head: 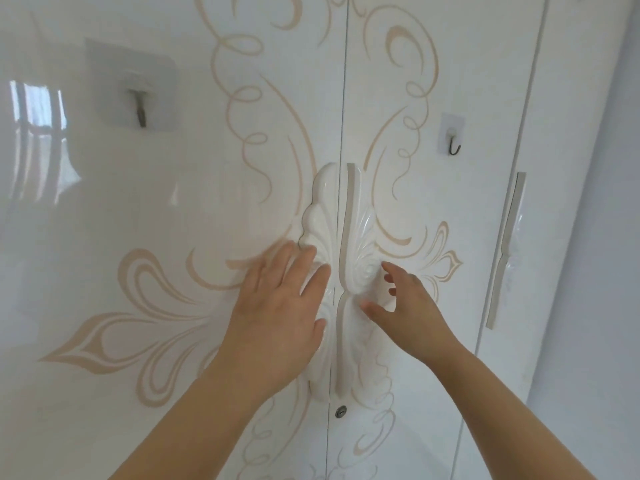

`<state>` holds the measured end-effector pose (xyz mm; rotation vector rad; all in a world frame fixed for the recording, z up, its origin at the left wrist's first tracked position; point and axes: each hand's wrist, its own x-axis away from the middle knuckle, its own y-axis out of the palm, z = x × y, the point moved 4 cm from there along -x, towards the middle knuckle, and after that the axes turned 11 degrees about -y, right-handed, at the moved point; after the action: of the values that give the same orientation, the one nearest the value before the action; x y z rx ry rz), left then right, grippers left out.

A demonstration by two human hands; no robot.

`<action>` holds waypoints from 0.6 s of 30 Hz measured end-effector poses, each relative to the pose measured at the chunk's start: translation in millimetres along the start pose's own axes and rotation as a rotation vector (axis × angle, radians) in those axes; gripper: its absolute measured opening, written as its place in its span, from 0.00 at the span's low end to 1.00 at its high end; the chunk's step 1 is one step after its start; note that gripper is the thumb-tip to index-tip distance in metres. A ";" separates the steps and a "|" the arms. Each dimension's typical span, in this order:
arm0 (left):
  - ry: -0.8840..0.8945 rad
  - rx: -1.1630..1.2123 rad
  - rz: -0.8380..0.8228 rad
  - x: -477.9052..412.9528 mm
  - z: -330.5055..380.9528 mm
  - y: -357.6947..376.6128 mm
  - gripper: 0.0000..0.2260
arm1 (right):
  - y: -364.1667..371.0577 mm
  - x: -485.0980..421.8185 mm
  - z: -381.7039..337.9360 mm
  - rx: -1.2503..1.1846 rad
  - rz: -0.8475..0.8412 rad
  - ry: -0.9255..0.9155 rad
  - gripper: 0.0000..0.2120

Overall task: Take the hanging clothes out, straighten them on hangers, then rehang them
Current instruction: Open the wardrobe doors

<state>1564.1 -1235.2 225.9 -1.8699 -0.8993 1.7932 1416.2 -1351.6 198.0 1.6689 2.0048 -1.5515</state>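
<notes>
Reaching toward a white wardrobe, both hands sit low at its centre seam. The two doors are shut, so whatever hangs inside is hidden. The left hand lies flat with straight, spread fingers over the carved left handle. The right hand has half-curled, parted fingers by the right handle, perhaps just short of touching. Both handles run vertically along the seam, above a keyhole. A small hook sticks to the right door.

Closed wardrobe, left hand, right hand at handles
</notes>
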 end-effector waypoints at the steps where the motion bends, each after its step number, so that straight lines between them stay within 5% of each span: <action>1: 0.012 -0.027 0.005 -5.4 -0.2 1.0 0.28 | -2.5 -5.8 -6.9 -0.032 0.029 -0.024 0.35; 8: 0.067 -0.113 0.057 -7.0 2.1 24.7 0.33 | 7.1 -13.2 -27.7 -0.132 0.121 0.013 0.34; 18: 0.084 0.005 0.083 -7.8 -2.9 33.5 0.33 | -8.0 -10.8 -21.5 -0.497 0.162 0.215 0.13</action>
<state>1573.1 -1264.0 209.3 -1.9911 -0.7976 1.7479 1424.8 -1342.1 219.8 1.7771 2.0625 -0.7612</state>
